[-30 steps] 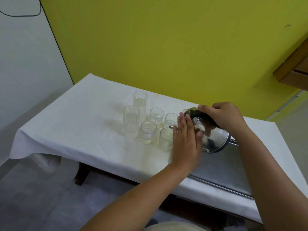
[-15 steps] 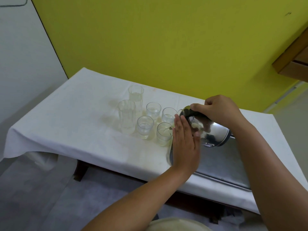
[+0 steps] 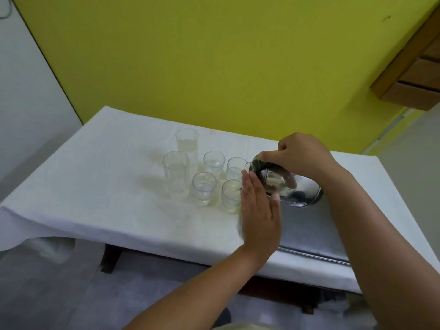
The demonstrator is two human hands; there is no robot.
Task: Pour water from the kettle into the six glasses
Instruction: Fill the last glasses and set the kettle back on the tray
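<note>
A shiny steel kettle (image 3: 289, 186) is tipped steeply to the left, its black top toward the glasses. My right hand (image 3: 301, 154) grips it from above at the black top. My left hand (image 3: 258, 208) lies flat, fingers together, against the kettle's near side. Several clear glasses stand in a cluster on the white cloth: two tall ones (image 3: 176, 177) (image 3: 187, 144) at the left and smaller ones (image 3: 204, 191) (image 3: 213, 161) (image 3: 235, 167) (image 3: 230, 195) nearer the kettle's mouth. All hold some water. My left hand partly hides the nearest small glass.
The white-covered table (image 3: 95, 186) stands against a yellow wall. A metal tray (image 3: 309, 239) lies under the kettle near the front right edge. Yellowish damp stains mark the cloth around the glasses. A wooden cabinet (image 3: 414, 67) hangs at upper right.
The kettle stays tilted over the nearest small glasses with both hands holding as before; mainly the view has shifted a little.
</note>
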